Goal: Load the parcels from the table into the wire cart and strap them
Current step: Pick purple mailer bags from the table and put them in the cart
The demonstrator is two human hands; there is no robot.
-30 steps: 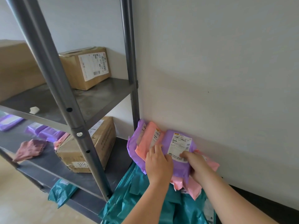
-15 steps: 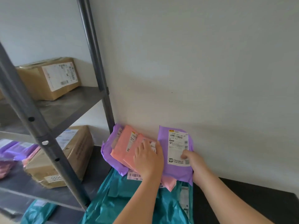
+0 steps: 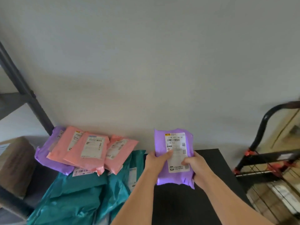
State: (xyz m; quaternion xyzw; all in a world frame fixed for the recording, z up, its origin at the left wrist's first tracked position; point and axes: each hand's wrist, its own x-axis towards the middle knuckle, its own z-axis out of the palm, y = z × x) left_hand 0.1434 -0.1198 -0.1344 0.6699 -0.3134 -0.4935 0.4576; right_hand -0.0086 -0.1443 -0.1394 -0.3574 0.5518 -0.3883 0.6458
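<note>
A purple parcel [image 3: 174,176] with a white shipping label is held upright above the black table [image 3: 209,161]. My left hand [image 3: 156,161] grips its left edge, thumb on the label. On the other side my right hand [image 3: 195,166] grips the right edge. To the left on the table lies a pile of parcels: pink ones [image 3: 90,151] and a purple one [image 3: 47,158] on top of teal ones [image 3: 78,192]. The wire cart [image 3: 266,161], black with red clips, stands at the right edge of the view.
A grey wall rises right behind the table. A dark metal shelf post [image 3: 24,93] slants at the far left, with a cardboard box [image 3: 14,163] on a shelf below it. Boxes lie inside the cart.
The purple parcel has been lifted off the pile and carried right, now in both hands. My view has swung right, bringing the cart in and most of the shelf out.
</note>
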